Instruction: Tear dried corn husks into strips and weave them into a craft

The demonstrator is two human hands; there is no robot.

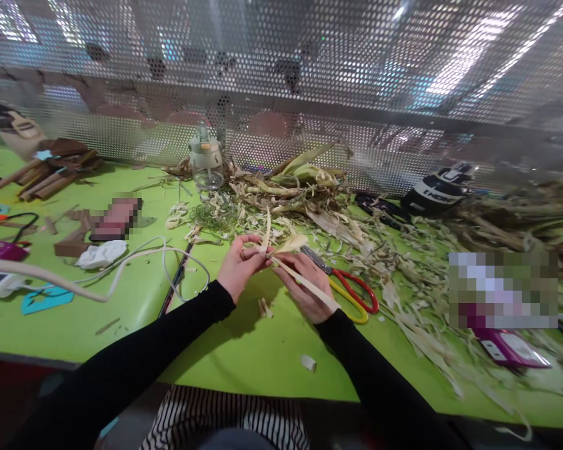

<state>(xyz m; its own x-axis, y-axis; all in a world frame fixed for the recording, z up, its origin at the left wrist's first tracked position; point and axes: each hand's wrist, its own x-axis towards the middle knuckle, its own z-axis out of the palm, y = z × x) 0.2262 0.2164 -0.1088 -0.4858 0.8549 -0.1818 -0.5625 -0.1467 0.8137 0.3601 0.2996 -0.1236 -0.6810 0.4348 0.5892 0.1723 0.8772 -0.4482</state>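
Observation:
Both hands meet above the green table (244, 369) near its middle. My left hand (242, 264) pinches pale husk strips (266, 228), one of which points upward between the fingers. My right hand (308, 286) is closed round the same husk piece, and a long flat strip (309, 287) runs over its back toward the wrist. A wider, petal-like husk end (293, 243) sticks out above the right fingers. Just beyond the right hand lie scissors (359, 292) with one red and one yellow handle loop, partly hidden by that hand.
Dried husks (291, 187) and shreds heap behind the hands, beside a clear bottle (206, 162). A black bottle (438, 189) and purple power strip (511, 349) are right. Left are a phone (117, 219), white cables (122, 262) and brown strips (56, 169). Perforated metal (281, 106) stands behind.

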